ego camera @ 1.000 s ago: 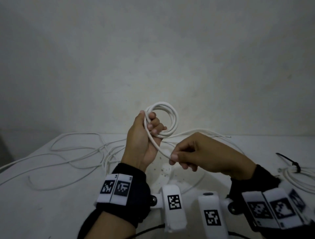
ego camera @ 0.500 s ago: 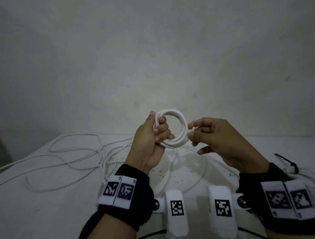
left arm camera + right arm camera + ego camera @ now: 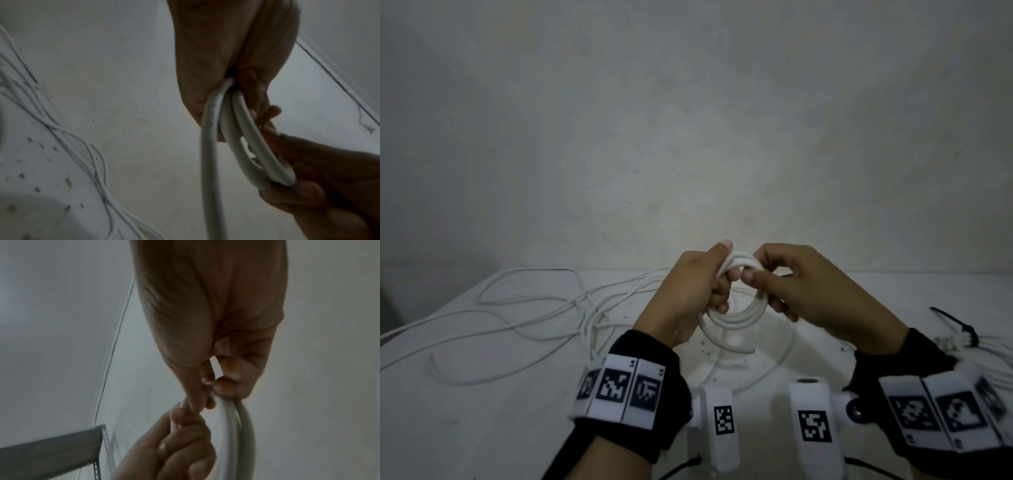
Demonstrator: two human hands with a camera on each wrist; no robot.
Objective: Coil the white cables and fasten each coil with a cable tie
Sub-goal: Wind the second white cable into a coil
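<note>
Left hand and right hand are bare. Each wrist carries a black fabric cuff with a white band of square black-and-white coded markers — 3 visible on the left. A white camera housing juts inward from each cuff, each bearing 1 coded marker — thin black leads trail beneath.

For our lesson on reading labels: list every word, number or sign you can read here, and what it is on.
No word or number reads clearly.
Left wristband: coded black-and-white squares; tiny corner print, too small to read.
Right wristband: coded squares, blurred.
White camera mounts: one coded square each.
</note>
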